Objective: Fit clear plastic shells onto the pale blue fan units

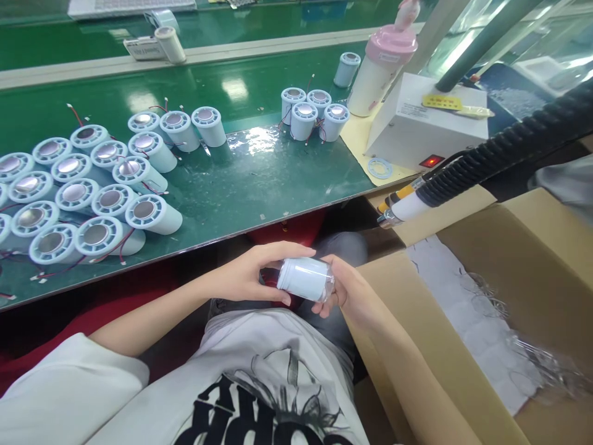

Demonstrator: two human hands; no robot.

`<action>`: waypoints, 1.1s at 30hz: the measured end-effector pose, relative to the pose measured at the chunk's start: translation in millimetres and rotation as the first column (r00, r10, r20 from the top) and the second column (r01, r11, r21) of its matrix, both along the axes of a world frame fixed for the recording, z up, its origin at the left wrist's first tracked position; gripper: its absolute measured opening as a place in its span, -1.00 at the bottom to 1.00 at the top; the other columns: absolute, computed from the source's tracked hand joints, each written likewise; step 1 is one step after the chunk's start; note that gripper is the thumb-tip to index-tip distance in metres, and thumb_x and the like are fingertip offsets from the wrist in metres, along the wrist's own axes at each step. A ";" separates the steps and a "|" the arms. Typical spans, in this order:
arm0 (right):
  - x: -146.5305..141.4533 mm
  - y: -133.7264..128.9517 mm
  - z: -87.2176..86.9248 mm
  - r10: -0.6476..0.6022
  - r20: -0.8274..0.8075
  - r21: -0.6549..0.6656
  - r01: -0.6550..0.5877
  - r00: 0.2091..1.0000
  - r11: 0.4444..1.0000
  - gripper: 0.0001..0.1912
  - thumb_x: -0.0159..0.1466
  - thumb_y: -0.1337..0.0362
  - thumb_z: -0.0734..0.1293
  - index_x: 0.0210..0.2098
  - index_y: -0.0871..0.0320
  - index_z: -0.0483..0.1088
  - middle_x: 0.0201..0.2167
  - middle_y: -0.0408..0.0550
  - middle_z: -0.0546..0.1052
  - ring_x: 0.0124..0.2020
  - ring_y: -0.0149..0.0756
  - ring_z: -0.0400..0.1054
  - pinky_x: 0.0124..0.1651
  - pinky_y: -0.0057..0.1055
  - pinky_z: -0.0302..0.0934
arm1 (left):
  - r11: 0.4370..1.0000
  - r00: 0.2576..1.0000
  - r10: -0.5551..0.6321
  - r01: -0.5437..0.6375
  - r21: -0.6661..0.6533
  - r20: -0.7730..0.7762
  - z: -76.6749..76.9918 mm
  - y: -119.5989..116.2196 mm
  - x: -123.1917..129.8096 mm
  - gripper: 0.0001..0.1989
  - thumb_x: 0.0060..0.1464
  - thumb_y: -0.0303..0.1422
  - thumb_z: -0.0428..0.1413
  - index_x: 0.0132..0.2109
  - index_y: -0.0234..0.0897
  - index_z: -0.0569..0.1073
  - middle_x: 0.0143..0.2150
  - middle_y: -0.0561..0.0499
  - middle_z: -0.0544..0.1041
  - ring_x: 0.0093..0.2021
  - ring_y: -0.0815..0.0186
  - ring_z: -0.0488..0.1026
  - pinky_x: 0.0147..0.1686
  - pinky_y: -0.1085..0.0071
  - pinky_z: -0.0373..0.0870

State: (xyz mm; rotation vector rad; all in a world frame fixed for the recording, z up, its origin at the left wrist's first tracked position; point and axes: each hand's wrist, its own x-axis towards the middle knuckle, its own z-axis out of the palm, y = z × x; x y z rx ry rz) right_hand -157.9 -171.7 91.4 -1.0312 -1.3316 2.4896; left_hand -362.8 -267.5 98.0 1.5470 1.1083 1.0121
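Above my lap I hold a light blue plastic cylinder (304,279) lying on its side, with glossy clear film showing around it at the right end. My left hand (257,272) is closed round its left end, thumb below and fingers along the top. At the other end my right hand (345,285) grips the film-covered side with bent fingers. Many similar cylinders (74,194) with silver round tops and thin red and black wires stand on the green bench (231,191) to the left. A smaller group of such cylinders (303,120) stands farther back.
On my right an open cardboard box (393,309) holds white sheet and clear plastic pieces. A black corrugated hose (509,136) with a metal tip hangs over it. A white device (426,130) with a lit red switch and a pink-lidded bottle (380,68) stand at the bench's right end.
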 end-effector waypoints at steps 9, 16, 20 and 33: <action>-9.4 13.7 -34.3 -0.312 -0.159 -0.212 0.276 0.937 0.937 -0.64 0.22 -0.05 0.28 -0.28 0.14 0.29 -0.54 -0.08 0.56 -0.68 -0.39 0.39 -0.67 -0.58 0.21 | 0.943 0.905 0.162 -0.025 -0.331 0.393 -23.1 53.0 5.6 -0.19 -0.19 -0.43 0.36 0.24 -0.22 0.30 0.25 -0.24 0.33 0.20 0.02 0.34 0.15 0.14 0.30; 3.5 43.0 -66.6 -0.599 -0.184 -0.235 0.557 0.779 0.797 -0.72 0.33 0.09 0.14 -0.30 0.13 0.33 -0.46 -0.12 0.56 -0.53 -0.37 0.44 -0.65 -0.56 0.20 | 0.930 0.923 0.088 0.058 -0.363 0.374 -40.8 132.2 30.5 -0.22 -0.24 -0.37 0.39 0.18 -0.34 0.37 0.17 -0.25 0.42 0.16 0.03 0.38 0.18 0.09 0.22; 11.4 52.3 -67.9 -0.631 -0.168 -0.261 0.583 0.757 0.769 -0.62 0.38 0.11 0.05 -0.28 0.17 0.38 -0.49 -0.09 0.56 -0.56 -0.38 0.42 -0.67 -0.56 0.20 | 0.928 0.936 0.020 0.113 -0.354 0.351 -41.6 149.9 40.3 -0.27 -0.22 -0.36 0.38 0.16 -0.36 0.39 0.10 -0.22 0.48 0.13 0.03 0.40 0.17 0.06 0.21; 19.1 26.0 -11.5 -0.256 -0.018 -0.313 0.237 0.967 0.920 -0.31 0.44 0.07 -0.16 -0.43 0.30 0.42 -0.67 0.03 0.50 -0.76 -0.46 0.34 -0.74 -0.66 0.14 | 0.977 0.974 -0.162 0.181 -0.116 0.155 -14.4 81.8 19.1 -0.28 -0.20 -0.53 0.35 0.13 -0.15 0.29 0.25 -0.19 0.30 0.18 0.13 0.35 0.11 0.20 0.34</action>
